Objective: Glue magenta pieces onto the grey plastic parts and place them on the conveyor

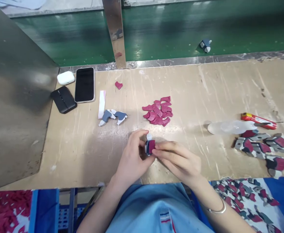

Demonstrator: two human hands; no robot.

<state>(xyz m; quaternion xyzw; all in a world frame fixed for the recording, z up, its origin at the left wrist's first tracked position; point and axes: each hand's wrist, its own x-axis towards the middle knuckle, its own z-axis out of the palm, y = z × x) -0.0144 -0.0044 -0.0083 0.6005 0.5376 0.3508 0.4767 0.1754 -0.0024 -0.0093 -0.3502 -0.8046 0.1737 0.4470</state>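
Toward the near edge of the surface (71,145): your left hand (134,155) clamps the blue-grey part (147,147); your right hand (180,158) pinches its maroon piece (151,146) (seating unclear). Brace left, press evenly.

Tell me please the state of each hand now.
Left hand: holding the small blue-grey part.
Right hand: touching its maroon piece; whether gripping, cannot be told.

Ahead of the torso (154,208), the left hand (135,153) curls round in a grip, while the right hand (180,159) pinches palm-down.
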